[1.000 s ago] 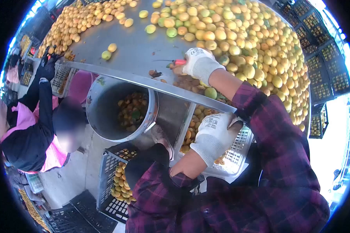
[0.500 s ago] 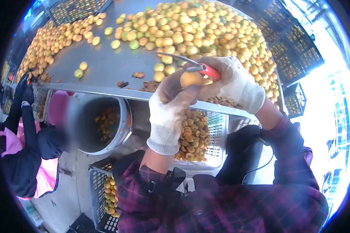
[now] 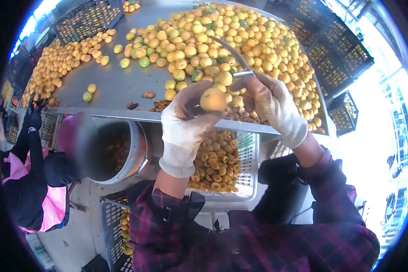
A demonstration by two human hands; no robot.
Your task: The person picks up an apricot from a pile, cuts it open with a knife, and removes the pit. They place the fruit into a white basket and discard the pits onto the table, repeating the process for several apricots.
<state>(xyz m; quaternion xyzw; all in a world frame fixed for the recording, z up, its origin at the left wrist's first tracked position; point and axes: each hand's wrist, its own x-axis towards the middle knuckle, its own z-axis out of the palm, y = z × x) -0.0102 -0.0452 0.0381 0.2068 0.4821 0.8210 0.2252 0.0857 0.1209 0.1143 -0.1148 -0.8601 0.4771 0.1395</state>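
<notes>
Fruit (image 3: 213, 99), probably an apricot: gripped in the fingertips of the gloved left hand (image 3: 186, 124), above a crate (image 3: 247, 149) of cut halves, with a bucket (image 3: 138, 149) to its left. Right hand (image 3: 272, 106) just beside the fruit, clenched round a knife (image 3: 231, 52), its blade curving upward. Beyond the hands is a table (image 3: 113, 84) carrying a loose pile (image 3: 258, 41) of the same fruit.
</notes>
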